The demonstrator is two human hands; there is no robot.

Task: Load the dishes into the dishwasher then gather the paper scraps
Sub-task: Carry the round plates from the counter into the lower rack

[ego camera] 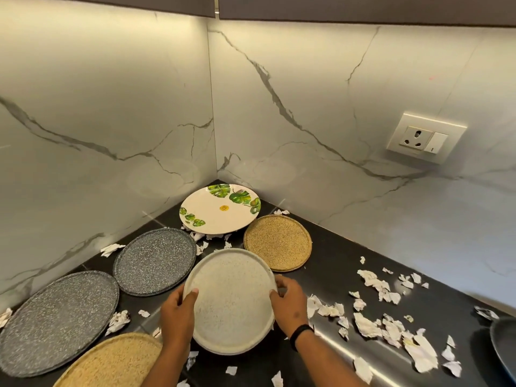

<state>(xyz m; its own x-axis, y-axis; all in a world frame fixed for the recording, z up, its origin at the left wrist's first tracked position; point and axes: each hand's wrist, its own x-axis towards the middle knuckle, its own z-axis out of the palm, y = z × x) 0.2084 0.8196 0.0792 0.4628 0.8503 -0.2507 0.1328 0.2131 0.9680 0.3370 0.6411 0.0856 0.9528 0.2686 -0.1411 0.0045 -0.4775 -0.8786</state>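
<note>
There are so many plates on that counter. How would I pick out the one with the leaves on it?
Find the corner where the two marble walls meet above the black counter. The leaf plate lies flat right in that corner, behind the tan plate and the dark grey speckled plate. It alone is glossy cream with green leaf prints and a small yellow sticker; the others are speckled all over.

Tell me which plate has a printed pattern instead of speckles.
The white plate in the far corner: it alone carries green leaf prints and a yellow sticker; the grey, tan and pale ones are all speckled.
</note>
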